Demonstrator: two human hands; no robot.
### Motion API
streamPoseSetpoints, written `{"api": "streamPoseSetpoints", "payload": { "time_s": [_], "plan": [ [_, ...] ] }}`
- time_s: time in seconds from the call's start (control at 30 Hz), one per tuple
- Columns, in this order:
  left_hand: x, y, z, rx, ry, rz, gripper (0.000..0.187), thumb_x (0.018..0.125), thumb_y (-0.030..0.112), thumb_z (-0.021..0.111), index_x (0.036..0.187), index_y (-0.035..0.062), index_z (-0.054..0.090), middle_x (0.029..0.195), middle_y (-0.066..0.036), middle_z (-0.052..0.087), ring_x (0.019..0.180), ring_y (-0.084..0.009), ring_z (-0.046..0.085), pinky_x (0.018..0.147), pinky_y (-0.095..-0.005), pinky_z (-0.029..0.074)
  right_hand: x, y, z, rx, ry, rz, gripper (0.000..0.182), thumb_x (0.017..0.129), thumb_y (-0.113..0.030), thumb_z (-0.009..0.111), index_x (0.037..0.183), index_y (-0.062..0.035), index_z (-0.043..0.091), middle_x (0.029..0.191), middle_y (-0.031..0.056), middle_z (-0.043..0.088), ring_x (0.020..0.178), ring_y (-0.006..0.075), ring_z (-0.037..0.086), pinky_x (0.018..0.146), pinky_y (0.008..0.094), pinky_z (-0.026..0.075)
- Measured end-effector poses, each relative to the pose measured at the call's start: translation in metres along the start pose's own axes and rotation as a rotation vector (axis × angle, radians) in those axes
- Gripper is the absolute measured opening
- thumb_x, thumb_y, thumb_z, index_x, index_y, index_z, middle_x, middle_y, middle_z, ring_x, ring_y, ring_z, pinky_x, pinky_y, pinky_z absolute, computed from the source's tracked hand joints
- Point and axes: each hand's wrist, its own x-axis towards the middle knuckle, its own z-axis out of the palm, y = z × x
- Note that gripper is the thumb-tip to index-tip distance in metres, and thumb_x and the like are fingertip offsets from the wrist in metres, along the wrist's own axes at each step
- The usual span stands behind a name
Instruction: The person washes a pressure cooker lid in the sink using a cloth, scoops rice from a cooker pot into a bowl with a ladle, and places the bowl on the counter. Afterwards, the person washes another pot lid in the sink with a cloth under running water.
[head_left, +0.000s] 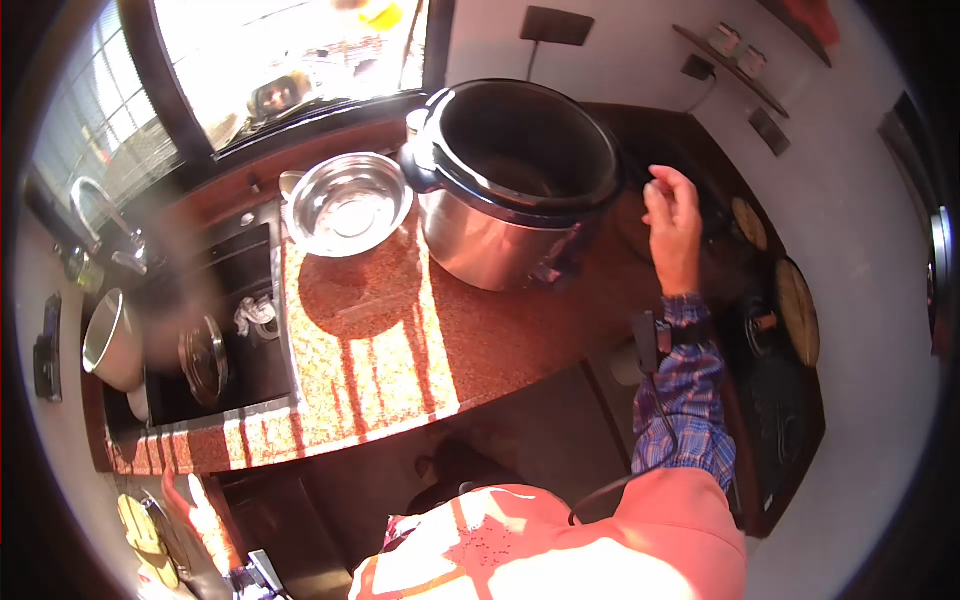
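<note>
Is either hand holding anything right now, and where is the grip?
The right hand is raised beside the pressure cooker, fingers curled; whether it grips anything cannot be told. The left hand is not in view.

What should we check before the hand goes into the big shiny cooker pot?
1. Big black-rimmed steel cooker pot lid off: ok, it stands open.
2. Cooker pot empty inside: cannot tell, its inside is dark.
3. Right hand free: ok, it hangs beside the rim and seems to hold nothing.
4. Left hand in sight: not ok, out of view.
5. Round steel bowl clear of the pot: ok, it sits left of it on the speckled red counter.
</note>
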Motion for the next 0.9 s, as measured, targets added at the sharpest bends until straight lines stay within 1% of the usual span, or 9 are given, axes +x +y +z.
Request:
{"api": "streamPoseSetpoints", "payload": {
  "time_s": [0.13,0.27,0.37,0.5,0.53,0.73,0.8,0.87,0.9],
  "plan": [
    [-0.011,0.013,-0.012,0.061,0.000,-0.021,0.048,0.093,0.025,0.063,0.134,0.0028,0.050,0.133,-0.016,0.052,0.126,-0.0328,0.046,0.109,-0.0477,0.033,-0.027,-0.062,0.027,0.060,0.071,-0.265,0.019,0.095,0.000,0.054,0.113,0.0009,0.059,0.108,0.0070,0.056,0.090,0.0136,0.055,0.077,0.0264,0.048],
    [-0.008,0.016,-0.018,-0.012,0.036,-0.171,0.047,0.092,0.022,0.063,0.133,0.0045,0.049,0.134,-0.015,0.050,0.127,-0.0321,0.045,0.109,-0.0467,0.032,-0.072,-0.094,0.093,0.201,-0.319,-0.581,0.024,0.084,0.002,0.065,0.107,-0.0014,0.061,0.100,0.0135,0.060,0.087,0.0290,0.060,0.074,0.0357,0.050],
    [0.002,0.030,-0.014,-0.190,0.035,-0.299,0.048,0.091,0.020,0.065,0.134,0.0045,0.048,0.132,-0.014,0.050,0.127,-0.0310,0.043,0.110,-0.0443,0.032,-0.113,-0.109,0.156,0.285,-0.823,-0.433,0.035,0.086,-0.001,0.068,0.119,-0.0019,0.058,0.106,0.0162,0.059,0.084,0.0269,0.062,0.069,0.0331,0.053],
    [0.028,0.038,-0.007,-0.148,0.057,-0.134,0.049,0.089,0.023,0.067,0.131,0.0048,0.050,0.129,-0.018,0.050,0.124,-0.0357,0.044,0.108,-0.0459,0.033,-0.154,-0.113,0.239,0.578,-1.148,-0.381,0.049,0.085,0.004,0.066,0.131,-0.0050,0.052,0.121,0.0160,0.052,0.080,0.0204,0.062,0.070,0.0316,0.053],
    [0.036,0.030,-0.003,-0.143,0.066,-0.089,0.049,0.089,0.025,0.067,0.130,0.0039,0.051,0.127,-0.018,0.052,0.121,-0.0366,0.046,0.105,-0.0464,0.035,-0.151,-0.131,0.255,0.452,-1.258,-0.370,0.050,0.085,0.005,0.064,0.132,-0.0062,0.051,0.119,0.0151,0.052,0.080,0.0197,0.062,0.071,0.0319,0.053],
    [0.091,-0.025,0.025,-0.243,0.035,-0.063,0.048,0.089,0.024,0.068,0.128,0.0013,0.051,0.121,-0.016,0.056,0.117,-0.0349,0.050,0.102,-0.0457,0.038,-0.162,-0.204,0.425,0.524,-1.336,-0.357,0.034,0.088,-0.005,0.065,0.122,-0.0062,0.059,0.107,0.0102,0.058,0.083,0.0162,0.062,0.072,0.0298,0.052],
    [0.114,-0.043,0.030,-0.281,0.049,-0.048,0.048,0.088,0.022,0.068,0.128,0.0008,0.051,0.120,-0.016,0.056,0.116,-0.0336,0.051,0.102,-0.0446,0.039,-0.180,-0.205,0.498,0.318,-1.397,-0.093,0.029,0.089,-0.013,0.066,0.117,-0.0043,0.062,0.094,0.0076,0.063,0.081,0.0148,0.061,0.074,0.0294,0.052],
    [0.136,-0.057,0.024,-0.484,-0.119,-0.241,0.049,0.086,0.018,0.071,0.128,0.0011,0.052,0.117,-0.015,0.057,0.113,-0.0305,0.054,0.100,-0.0414,0.042,-0.214,-0.178,0.578,0.286,-1.397,-0.061,0.038,0.090,-0.027,0.066,0.118,-0.0017,0.062,0.095,0.0103,0.067,0.089,0.0166,0.064,0.079,0.0280,0.052],
    [0.142,-0.073,0.030,-0.491,-0.083,-0.165,0.048,0.084,0.015,0.073,0.126,0.0025,0.053,0.115,-0.014,0.058,0.110,-0.0285,0.056,0.097,-0.0388,0.045,-0.236,-0.162,0.613,0.180,-1.409,0.024,0.046,0.088,-0.032,0.068,0.123,-0.0026,0.060,0.100,0.0120,0.067,0.092,0.0188,0.064,0.079,0.0304,0.053]
  ]
}}
